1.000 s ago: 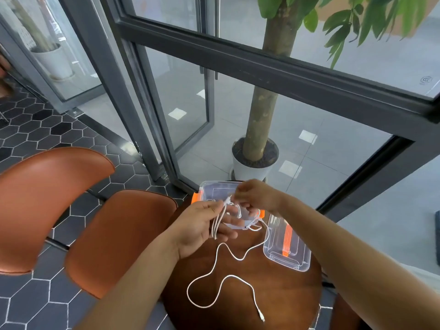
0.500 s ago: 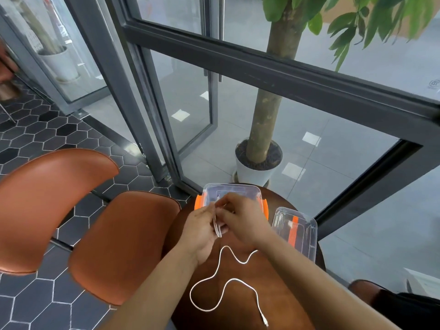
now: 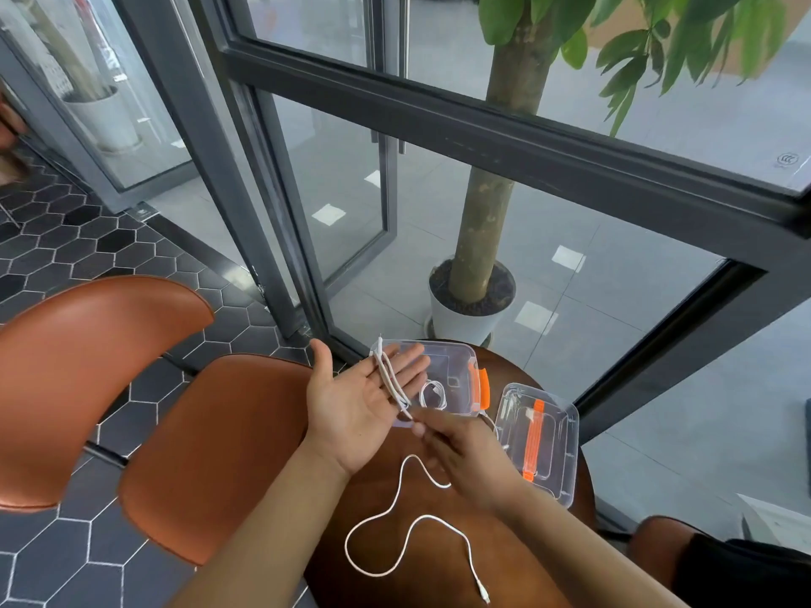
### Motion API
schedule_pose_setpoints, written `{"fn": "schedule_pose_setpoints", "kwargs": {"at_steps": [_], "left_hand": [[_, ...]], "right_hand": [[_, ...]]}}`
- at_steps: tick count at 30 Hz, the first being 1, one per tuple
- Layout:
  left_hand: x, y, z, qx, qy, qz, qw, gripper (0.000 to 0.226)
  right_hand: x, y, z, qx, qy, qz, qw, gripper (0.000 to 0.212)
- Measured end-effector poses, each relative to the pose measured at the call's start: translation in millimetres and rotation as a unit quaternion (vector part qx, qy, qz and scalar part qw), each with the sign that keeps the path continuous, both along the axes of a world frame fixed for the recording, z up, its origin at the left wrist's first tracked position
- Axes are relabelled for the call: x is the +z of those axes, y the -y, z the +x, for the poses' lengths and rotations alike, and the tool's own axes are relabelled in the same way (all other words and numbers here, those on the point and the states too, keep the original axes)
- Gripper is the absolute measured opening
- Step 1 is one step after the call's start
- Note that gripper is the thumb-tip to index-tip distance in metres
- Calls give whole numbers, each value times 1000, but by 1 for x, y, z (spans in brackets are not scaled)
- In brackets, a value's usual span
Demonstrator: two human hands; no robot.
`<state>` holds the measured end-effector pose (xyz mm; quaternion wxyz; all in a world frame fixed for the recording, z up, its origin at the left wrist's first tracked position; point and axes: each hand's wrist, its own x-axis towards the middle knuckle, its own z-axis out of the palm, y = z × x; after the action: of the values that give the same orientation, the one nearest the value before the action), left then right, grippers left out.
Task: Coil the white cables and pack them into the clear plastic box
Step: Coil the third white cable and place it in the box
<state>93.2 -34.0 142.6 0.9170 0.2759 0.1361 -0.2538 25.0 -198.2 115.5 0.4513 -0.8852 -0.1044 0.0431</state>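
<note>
My left hand (image 3: 356, 405) lies palm up with its fingers straight over the clear plastic box (image 3: 461, 366). A few turns of the white cable (image 3: 392, 379) are wound round its fingers. My right hand (image 3: 461, 449) pinches the cable just below the left fingers. The cable's loose tail (image 3: 395, 511) snakes across the round wooden table (image 3: 518, 559) and ends in a plug near the front edge. Inside the box lies another small coiled white cable (image 3: 432, 394).
The box's clear lid (image 3: 557, 458) with an orange handle lies to the right of the box. Two orange chairs (image 3: 184, 445) stand left of the table. Behind the table is a glass wall with a potted tree (image 3: 471, 309).
My left hand has opened flat, palm up, with cable turns round its fingers. My right hand has drawn back toward me along the cable. The view has shifted slightly.
</note>
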Motion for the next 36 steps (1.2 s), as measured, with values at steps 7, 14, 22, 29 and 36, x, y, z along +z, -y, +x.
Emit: {"fn": "schedule_pose_setpoints", "kwargs": {"at_steps": [7, 14, 22, 29, 36], "left_hand": [[-1, 1, -9, -28, 16, 25, 999, 108], [5, 1, -11, -112, 41, 96, 988, 112], [2, 4, -18, -264, 66, 183, 945, 117], [-2, 2, -16, -252, 60, 229, 938, 101], [-15, 4, -16, -141, 31, 180, 973, 97]], "right_hand": [[-24, 25, 5, 21, -135, -20, 990, 21], [-14, 48, 56, 37, -125, -235, 963, 23], [70, 28, 102, 121, -105, -287, 944, 21], [76, 6, 87, 65, 25, -297, 952, 26], [49, -2, 57, -44, -25, -243, 969, 19]]}}
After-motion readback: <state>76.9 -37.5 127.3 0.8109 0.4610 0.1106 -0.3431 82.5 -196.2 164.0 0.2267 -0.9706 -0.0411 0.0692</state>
